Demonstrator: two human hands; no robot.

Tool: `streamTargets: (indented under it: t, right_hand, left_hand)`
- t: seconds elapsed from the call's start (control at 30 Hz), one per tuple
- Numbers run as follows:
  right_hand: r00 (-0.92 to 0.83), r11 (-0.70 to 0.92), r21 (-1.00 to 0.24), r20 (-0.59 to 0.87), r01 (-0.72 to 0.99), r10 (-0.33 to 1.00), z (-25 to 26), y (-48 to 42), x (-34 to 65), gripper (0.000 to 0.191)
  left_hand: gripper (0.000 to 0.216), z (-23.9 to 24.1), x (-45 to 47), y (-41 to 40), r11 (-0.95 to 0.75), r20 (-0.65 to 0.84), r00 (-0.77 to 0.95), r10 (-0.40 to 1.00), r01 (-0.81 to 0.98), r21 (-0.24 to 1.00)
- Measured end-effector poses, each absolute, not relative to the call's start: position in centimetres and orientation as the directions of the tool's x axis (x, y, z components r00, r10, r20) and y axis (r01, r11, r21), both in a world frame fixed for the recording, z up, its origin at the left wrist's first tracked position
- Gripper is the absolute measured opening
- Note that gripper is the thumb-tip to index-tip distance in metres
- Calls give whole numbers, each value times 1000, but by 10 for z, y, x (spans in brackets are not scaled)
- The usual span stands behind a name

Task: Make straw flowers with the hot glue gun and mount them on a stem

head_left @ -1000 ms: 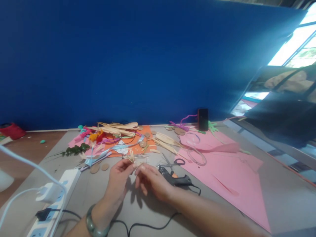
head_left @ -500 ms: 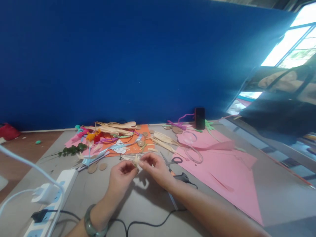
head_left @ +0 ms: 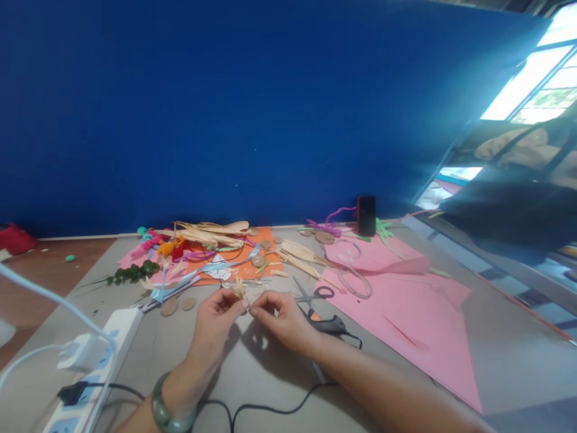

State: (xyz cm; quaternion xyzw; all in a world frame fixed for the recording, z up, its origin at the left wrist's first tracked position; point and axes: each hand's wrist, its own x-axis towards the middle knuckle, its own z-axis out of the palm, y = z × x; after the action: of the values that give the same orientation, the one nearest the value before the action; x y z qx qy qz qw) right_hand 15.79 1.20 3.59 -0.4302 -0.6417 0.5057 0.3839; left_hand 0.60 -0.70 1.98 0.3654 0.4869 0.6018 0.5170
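Over the grey table (head_left: 180, 361), my left hand (head_left: 215, 322) pinches a small tan straw flower piece (head_left: 238, 290) between thumb and fingers. My right hand (head_left: 282, 322) meets it from the right, its fingertips closed on the same piece. A green bangle (head_left: 164, 412) sits on my left wrist. Just right of my right hand lie a black glue gun (head_left: 327, 325) and scissors (head_left: 311, 294).
Pink paper sheets (head_left: 406, 319) cover the table's right side. An orange sheet (head_left: 243, 264) with straw strips, ribbons, brown discs and pompoms lies behind my hands. A white power strip (head_left: 97, 367) with cables sits at the left. A dark phone (head_left: 366, 215) stands against the blue wall.
Both hands stayed together on the straw piece. My right hand shifted from lying low on the table, up to the piece, then settled slightly lower again.
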Motion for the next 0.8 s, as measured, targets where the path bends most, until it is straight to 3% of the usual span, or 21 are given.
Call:
streamTargets:
  t: [0.53,0.7,0.8]
  right_hand:
    - [-390,57,-993,10,108,921,30,10,156,18]
    - [-429,125,-970,24,209,903,31,16,162,13]
    - [-358,168,-958,77,233,930,39,21,167,15]
  left_hand:
    - [15,18,4,-6,37,-79,-180,980,-221,974]
    - [18,19,3,-4,56,-93,-189,977,-195,979]
    - [18,19,5,-3,84,-113,-169,979,-168,982]
